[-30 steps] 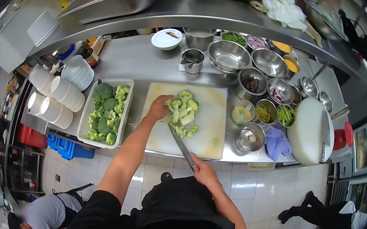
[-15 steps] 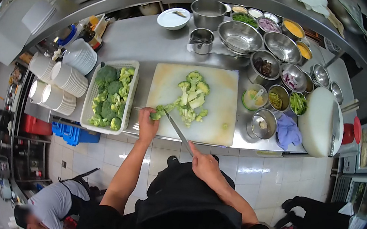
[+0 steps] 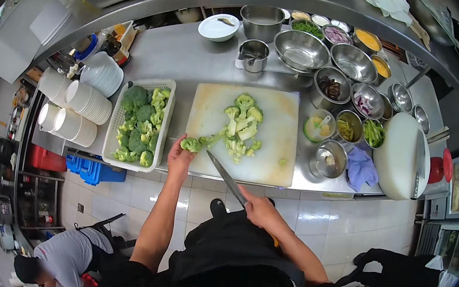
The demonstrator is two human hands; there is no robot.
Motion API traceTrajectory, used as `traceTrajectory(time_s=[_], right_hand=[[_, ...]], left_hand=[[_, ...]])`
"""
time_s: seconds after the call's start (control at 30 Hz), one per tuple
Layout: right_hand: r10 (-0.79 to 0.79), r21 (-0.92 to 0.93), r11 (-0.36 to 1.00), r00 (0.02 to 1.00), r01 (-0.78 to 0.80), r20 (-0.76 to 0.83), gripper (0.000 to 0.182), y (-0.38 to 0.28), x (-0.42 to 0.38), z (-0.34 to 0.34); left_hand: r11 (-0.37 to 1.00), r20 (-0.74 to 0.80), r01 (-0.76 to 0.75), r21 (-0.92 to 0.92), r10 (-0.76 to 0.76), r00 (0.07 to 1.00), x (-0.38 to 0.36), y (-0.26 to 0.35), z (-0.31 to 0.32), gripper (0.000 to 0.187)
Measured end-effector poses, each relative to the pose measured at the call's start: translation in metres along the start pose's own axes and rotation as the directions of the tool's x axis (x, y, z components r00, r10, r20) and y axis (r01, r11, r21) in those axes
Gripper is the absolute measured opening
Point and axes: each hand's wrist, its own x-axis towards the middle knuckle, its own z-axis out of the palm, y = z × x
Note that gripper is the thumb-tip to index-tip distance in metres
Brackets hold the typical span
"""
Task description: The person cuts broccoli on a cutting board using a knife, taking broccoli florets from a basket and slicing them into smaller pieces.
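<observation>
Near the centre of the frame, the left hand [image 3: 179, 151] has its fingers closed around a broccoli floret [image 3: 190, 144], held just over the lower left edge of the cutting board [image 3: 279, 133]. Lower and to the right of it, the right hand [image 3: 260, 206] grips a knife [image 3: 227, 179] by its handle, the blade slanting up and leftward so that the tip points toward the floret; from where I'm standing they look slightly apart, though the gap is hard to judge.

Cut broccoli [image 3: 240, 127] lies heaped in the middle of the board, and one small green piece [image 3: 282, 162] sits alone toward its lower right corner. Left of the board stands a pale plastic basket [image 3: 170, 113] full of broccoli heads [image 3: 144, 113].

Stacked white cups [image 3: 76, 128] crowd the left of the counter [image 3: 166, 52]. Toward the upper right are metal bowls [image 3: 301, 51], several holding chopped food, with a crumpled purple cloth [image 3: 362, 169] below them, beside a thick round white block [image 3: 395, 155]. At lower left of the frame, a person in a grey top [image 3: 70, 256] bends forward.
</observation>
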Motion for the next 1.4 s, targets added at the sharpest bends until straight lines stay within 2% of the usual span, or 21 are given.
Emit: traceTrajectory(time_s=[0.03,0.07,0.1,0.2,0.3,0.47,0.6,0.67,0.77,0.87,0.93,1.03,1.13,1.23,1.27,1.3,1.33,1.37,1.4], right_hand=[[-0.182,-0.16,0.974,0.975,0.161,-0.129,0.06,0.006,-0.004,0.006],[-0.184,-0.158,0.974,0.976,0.165,-0.117,0.06,0.011,-0.006,0.013],[-0.231,-0.185,0.963,0.952,0.195,-0.201,0.061,0.008,-0.011,0.016],[-0.29,-0.257,0.943,0.905,0.213,-0.313,0.066,-0.01,-0.024,0.012],[-0.346,-0.346,0.911,0.87,0.223,-0.351,0.068,-0.02,-0.026,0.009],[-0.412,-0.431,0.867,0.847,0.251,-0.337,0.066,-0.021,-0.024,0.012],[-0.407,-0.522,0.834,0.839,0.181,-0.36,0.068,-0.013,0.002,0.026],[-0.389,-0.545,0.826,0.843,0.142,-0.371,0.066,0.002,0.031,0.033],[-0.354,-0.489,0.864,0.835,0.12,-0.42,0.067,0.015,0.056,0.031],[-0.381,-0.406,0.892,0.811,0.197,-0.445,0.068,0.005,0.039,0.015],[-0.275,-0.331,0.931,0.891,0.153,-0.361,0.067,0.0,0.021,0.007],[-0.304,-0.3,0.932,0.885,0.201,-0.353,0.066,-0.007,0.003,0.004],[-0.352,-0.266,0.927,0.858,0.265,-0.373,0.065,-0.007,-0.003,0.007],[-0.334,-0.281,0.928,0.877,0.243,-0.346,0.062,-0.016,-0.009,0.006],[-0.332,-0.28,0.929,0.877,0.241,-0.346,0.062,-0.013,-0.008,0.009],[-0.318,-0.254,0.937,0.891,0.242,-0.325,0.061,-0.01,-0.006,0.011],[-0.302,-0.225,0.944,0.904,0.24,-0.304,0.06,-0.006,-0.005,0.014],[-0.296,-0.221,0.947,0.905,0.235,-0.306,0.06,-0.003,-0.006,0.017],[-0.274,-0.232,0.949,0.922,0.213,-0.274,0.059,-0.003,-0.006,0.017]], left_hand=[[0.971,0.047,0.112,-0.212,-0.105,0.993,-0.004,0.011,-0.001,0.041],[0.885,0.112,0.226,-0.408,-0.197,0.974,-0.009,0.02,-0.003,0.039],[0.885,0.102,0.226,-0.407,-0.202,0.974,-0.011,0.021,-0.004,0.039],[0.859,0.108,0.275,-0.431,-0.253,0.961,-0.011,0.02,0.0,0.044],[0.85,0.094,0.268,-0.455,-0.253,0.963,-0.008,0.017,0.003,0.036],[0.91,-0.028,0.229,-0.346,-0.254,0.967,-0.009,0.021,0.013,0.027],[0.914,0.05,0.302,-0.271,-0.3,0.953,-0.011,0.021,0.025,0.027],[0.826,0.199,0.456,-0.331,-0.412,0.889,-0.009,0.003,0.025,0.022],[0.822,0.258,0.421,-0.385,-0.342,0.903,-0.012,0.01,0.039,0.025],[0.832,0.211,0.362,-0.421,-0.298,0.931,-0.003,0.006,0.025,0.032],[0.847,0.184,0.327,-0.418,-0.274,0.944,0.004,-0.002,0.01,0.038],[0.844,0.161,0.308,-0.439,-0.263,0.951,0.007,-0.004,-0.003,0.039],[0.814,0.201,0.252,-0.523,-0.17,0.965,0.008,-0.006,-0.008,0.039],[0.724,0.225,0.262,-0.638,-0.151,0.963,0.011,-0.013,-0.012,0.038],[0.938,0.104,0.057,-0.341,-0.022,0.994,0.009,-0.019,-0.008,0.036],[0.989,0.038,-0.145,0.025,0.144,0.989,0.007,-0.022,-0.005,0.034],[0.99,0.04,-0.141,0.026,0.14,0.989,0.003,-0.023,-0.008,0.034],[0.93,0.069,-0.267,0.252,0.258,0.964,-0.003,-0.025,-0.011,0.033],[0.803,0.128,-0.381,0.458,0.365,0.922,-0.008,-0.025,-0.013,0.031]])
